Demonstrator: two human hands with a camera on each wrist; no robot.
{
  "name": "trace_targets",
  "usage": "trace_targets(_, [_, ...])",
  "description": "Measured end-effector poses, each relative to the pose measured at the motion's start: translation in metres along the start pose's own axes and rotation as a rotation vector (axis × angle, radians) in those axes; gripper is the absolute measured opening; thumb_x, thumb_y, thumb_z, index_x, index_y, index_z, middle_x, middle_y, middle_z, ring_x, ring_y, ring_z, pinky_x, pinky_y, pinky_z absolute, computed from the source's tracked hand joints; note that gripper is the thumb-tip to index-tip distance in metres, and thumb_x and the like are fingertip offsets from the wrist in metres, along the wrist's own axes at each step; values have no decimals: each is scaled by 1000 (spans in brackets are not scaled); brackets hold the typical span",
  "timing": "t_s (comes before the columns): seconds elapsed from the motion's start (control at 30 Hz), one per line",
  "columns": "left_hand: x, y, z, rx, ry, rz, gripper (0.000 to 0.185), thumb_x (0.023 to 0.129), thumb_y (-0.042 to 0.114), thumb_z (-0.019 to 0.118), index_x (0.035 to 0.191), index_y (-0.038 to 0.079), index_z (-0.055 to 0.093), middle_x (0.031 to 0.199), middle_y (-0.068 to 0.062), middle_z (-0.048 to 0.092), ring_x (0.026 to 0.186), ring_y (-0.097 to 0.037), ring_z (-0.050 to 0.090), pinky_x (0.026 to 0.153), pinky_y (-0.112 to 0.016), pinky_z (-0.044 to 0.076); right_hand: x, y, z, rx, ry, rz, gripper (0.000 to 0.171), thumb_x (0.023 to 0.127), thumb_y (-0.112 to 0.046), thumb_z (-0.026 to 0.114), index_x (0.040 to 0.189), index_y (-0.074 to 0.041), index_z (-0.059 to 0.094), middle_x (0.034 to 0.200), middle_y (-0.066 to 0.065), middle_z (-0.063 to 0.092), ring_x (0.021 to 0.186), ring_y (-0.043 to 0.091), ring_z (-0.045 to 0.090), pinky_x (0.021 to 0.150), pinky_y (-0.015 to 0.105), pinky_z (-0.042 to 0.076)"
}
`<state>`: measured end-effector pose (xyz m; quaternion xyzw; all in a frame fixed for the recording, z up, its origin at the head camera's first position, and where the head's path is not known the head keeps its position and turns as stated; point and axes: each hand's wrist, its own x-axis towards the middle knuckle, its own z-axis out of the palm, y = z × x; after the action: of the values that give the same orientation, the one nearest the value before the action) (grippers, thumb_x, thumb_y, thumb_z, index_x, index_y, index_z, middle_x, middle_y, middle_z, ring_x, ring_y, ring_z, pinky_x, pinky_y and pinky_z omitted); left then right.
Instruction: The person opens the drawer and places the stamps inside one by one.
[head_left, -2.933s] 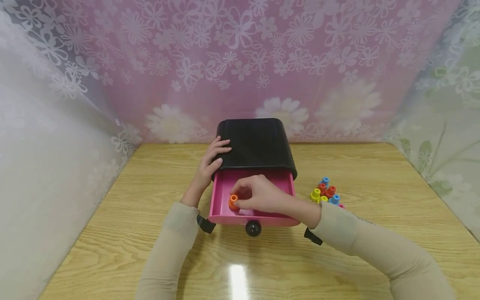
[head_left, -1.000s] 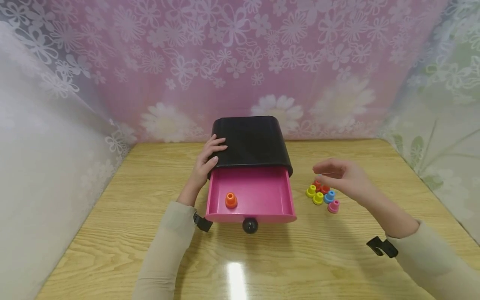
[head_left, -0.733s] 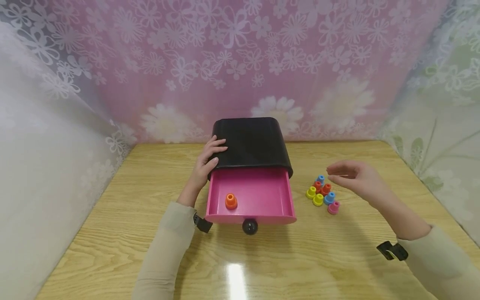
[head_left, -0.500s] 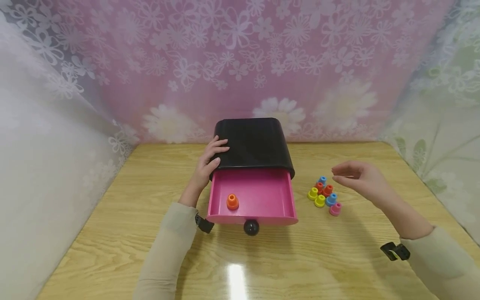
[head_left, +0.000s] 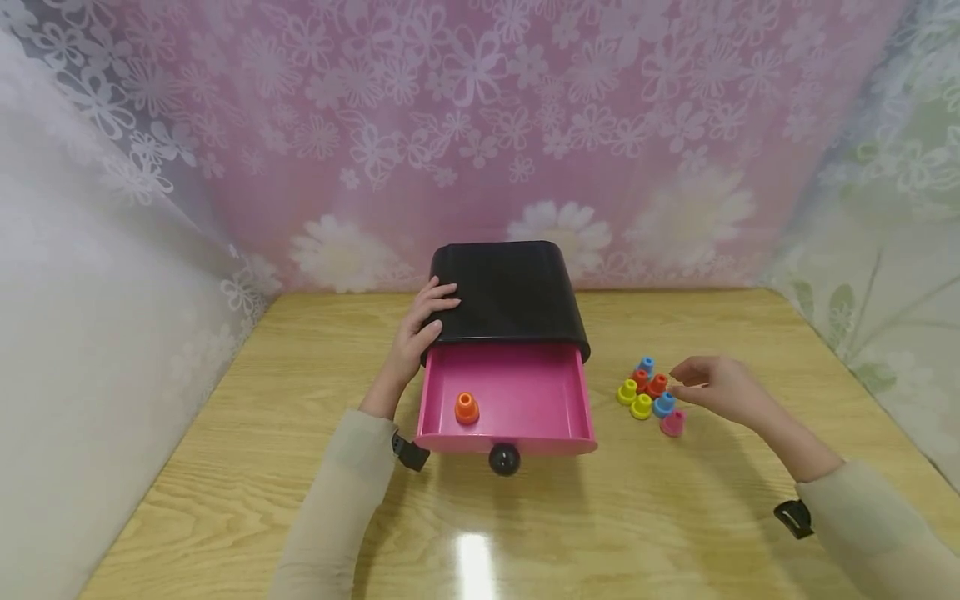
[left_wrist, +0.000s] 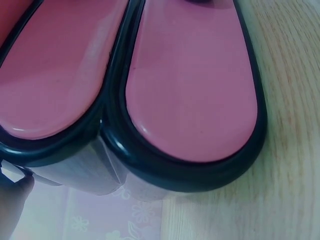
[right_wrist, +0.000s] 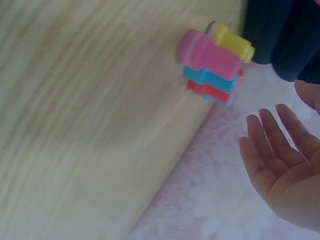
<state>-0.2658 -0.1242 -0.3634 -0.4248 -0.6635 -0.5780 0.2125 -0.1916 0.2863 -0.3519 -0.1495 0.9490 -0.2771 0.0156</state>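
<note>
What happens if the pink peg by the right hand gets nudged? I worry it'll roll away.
The pink peg looks like small hard plastic, so probably stiff and light. Its base is wider than its top, so it would likely slide or tip; on its side, it might roll in a curve across the smooth table.

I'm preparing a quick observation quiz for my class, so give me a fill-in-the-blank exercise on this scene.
1. The single peg standing in the pink drawer is coloured ____.
2. The left hand rests on the ____ box.
3. The right hand reaches the cluster of pegs lying on the wooden ____.
4. The drawer's round knob is coloured ____.

Missing words: orange; black; table; black
</note>
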Motion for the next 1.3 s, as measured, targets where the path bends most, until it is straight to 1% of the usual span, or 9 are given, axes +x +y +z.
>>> trace_targets(0.07, [1,3,0,-2,3,6,33,80,3,38,105,-16,51,123,-34,39,127,-43,14,103,-46,7,1,4,2,-2,-10,6,31,79,-19,64,96,7,61,90,19,62,84,34,58,67,42,49])
trace_targets(0.13, [3,11,1,-3,4,10,33,78,-2,37,103,-18,50,121,-37,38,125,-47,13,103,-47,7,2,9,4,-9,-24,8,31,78,-18,65,94,7,62,88,16,63,82,32,59,65,41,49])
trace_targets(0.23, [6,23,3,-6,1,18,31,78,-3,37,101,-22,47,118,-41,36,122,-53,11,102,-50,6,3,17,8,-27,-42,0,30,76,-18,66,92,7,62,85,14,63,78,29,60,64,40,49])
trace_targets(0.3, [9,31,4,0,0,16,31,81,1,38,99,-23,46,116,-43,35,120,-55,11,102,-50,7,3,21,11,-46,-51,0,30,76,-18,67,92,6,62,83,12,63,76,27,60,63,39,49])
trace_targets(0.4, [10,35,4,9,-4,8,30,81,-1,38,99,-23,46,116,-43,35,119,-56,11,102,-50,8,4,26,15,-59,-63,7,30,75,-18,67,90,7,62,82,12,63,74,25,59,63,38,49])
trace_targets(0.6, [9,38,6,9,-10,-16,32,74,-10,34,101,-22,47,118,-43,35,121,-55,12,101,-53,6,0,26,19,-49,-81,28,31,75,-19,67,91,7,62,82,13,63,74,26,59,64,39,48])
trace_targets(0.83, [9,38,5,-7,1,-2,29,77,-6,35,99,-24,44,117,-43,34,121,-55,10,101,-53,5,1,23,20,-44,-73,29,32,74,-18,67,91,8,61,83,16,63,76,28,59,64,40,49])
trace_targets(1.13, [10,39,5,0,-6,-1,32,75,-9,34,101,-23,46,117,-43,35,120,-55,11,100,-54,5,4,25,22,-49,-72,49,32,76,-18,65,94,8,61,86,17,62,78,30,60,65,40,49])
trace_targets(1.3, [9,38,5,-6,-5,4,30,77,-6,36,100,-23,45,117,-44,34,120,-55,11,101,-54,5,5,24,25,-60,-70,40,33,78,-20,64,93,8,60,86,17,62,78,31,59,65,41,48])
